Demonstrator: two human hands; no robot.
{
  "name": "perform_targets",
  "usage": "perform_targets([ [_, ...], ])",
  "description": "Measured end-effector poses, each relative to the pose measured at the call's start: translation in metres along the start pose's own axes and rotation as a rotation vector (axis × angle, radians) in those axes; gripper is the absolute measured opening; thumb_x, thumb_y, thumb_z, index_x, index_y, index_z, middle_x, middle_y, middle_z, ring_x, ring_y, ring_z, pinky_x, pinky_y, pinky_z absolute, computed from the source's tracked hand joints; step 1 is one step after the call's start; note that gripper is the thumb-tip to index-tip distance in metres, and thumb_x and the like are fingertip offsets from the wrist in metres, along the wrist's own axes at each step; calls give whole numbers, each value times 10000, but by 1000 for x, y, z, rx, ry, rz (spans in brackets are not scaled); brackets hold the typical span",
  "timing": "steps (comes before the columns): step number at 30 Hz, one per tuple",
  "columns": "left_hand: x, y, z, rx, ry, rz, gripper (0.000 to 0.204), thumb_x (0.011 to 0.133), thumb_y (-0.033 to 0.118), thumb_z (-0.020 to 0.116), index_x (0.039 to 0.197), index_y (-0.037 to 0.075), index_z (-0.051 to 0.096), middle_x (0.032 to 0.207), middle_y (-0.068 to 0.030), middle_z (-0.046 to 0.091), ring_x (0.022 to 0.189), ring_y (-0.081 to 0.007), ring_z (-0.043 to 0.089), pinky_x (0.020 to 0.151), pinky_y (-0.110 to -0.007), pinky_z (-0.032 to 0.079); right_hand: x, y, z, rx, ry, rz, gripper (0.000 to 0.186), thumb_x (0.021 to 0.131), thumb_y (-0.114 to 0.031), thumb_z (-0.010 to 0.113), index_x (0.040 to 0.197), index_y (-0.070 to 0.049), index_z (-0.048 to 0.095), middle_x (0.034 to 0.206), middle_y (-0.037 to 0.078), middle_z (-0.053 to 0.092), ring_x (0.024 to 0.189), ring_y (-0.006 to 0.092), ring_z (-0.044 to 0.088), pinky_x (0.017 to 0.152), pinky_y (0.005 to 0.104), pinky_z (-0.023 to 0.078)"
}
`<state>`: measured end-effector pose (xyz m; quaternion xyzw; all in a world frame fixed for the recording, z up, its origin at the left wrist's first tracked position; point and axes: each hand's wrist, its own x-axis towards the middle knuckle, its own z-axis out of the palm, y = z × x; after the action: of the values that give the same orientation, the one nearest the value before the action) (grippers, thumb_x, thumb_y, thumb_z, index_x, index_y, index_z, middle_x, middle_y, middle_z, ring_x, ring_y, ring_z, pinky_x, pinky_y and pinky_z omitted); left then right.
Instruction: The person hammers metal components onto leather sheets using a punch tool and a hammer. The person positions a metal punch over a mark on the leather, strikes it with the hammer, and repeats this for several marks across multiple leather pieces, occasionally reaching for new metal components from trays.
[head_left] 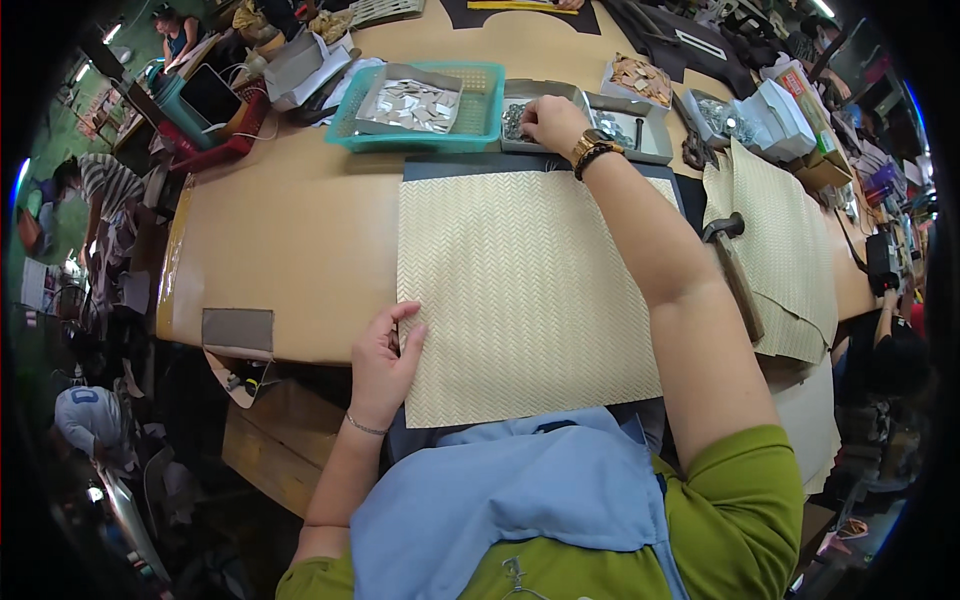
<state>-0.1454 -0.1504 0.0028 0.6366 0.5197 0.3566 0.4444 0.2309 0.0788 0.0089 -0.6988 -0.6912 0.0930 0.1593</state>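
A cream sheet with a woven herringbone texture [530, 290] lies in front of me over a dark board [470, 168]. At the sheet's left edge rests my left hand [386, 362], its thumb and forefinger apart and their tips against the edge. My right hand [553, 124] reaches across the sheet to a small grey box of metal pieces [512, 122] at the far side. Its fingers are drawn together over that box; whatever is between them is too small to make out. Beside it, another box [655, 140] contains metal pieces and a dark rod-like tool [639, 133].
A teal basket [345, 125] with a tray of pale chips [408, 105] stands far left of centre. To the right, a hammer [735, 265] lies on more woven sheets [785, 255]. A brown flap [238, 330] hangs at the table's left front edge. Other people work around.
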Motion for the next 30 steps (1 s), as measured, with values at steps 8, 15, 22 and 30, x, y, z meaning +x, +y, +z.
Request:
perform_targets([
  [8,3,11,-4,70,-24,-17,300,929,100,732,1207,0,681,803,9,583,635,-46,450,562,-230,380,-12,6,-6,372,350,-13,218,889,-231,738,969,-29,718,894,120,759,816,233,730,756,363,574],
  [15,43,39,3,339,138,511,329,912,86,747,1225,28,663,1116,-87,657,888,-153,588,834,-271,474,-113,-4,-39,1120,230,27,168,969,-154,729,1048,-16,674,940,33,714,839,92,688,764,243,588],
  [22,119,74,112,-243,-382,112,304,1014,199,667,1242,-1,686,1085,-73,725,953,-106,671,826,-260,543,-174,-14,-11,1189,206,19,163,907,-74,791,1014,-23,680,970,28,711,853,90,687,763,236,581],
  [30,154,61,168,-517,-453,-74,283,1022,222,673,1178,-12,703,1064,-50,723,914,-101,689,821,-257,582,-175,0,-13,915,380,-143,147,867,3,790,991,24,714,1001,72,720,926,141,719,817,263,605],
])
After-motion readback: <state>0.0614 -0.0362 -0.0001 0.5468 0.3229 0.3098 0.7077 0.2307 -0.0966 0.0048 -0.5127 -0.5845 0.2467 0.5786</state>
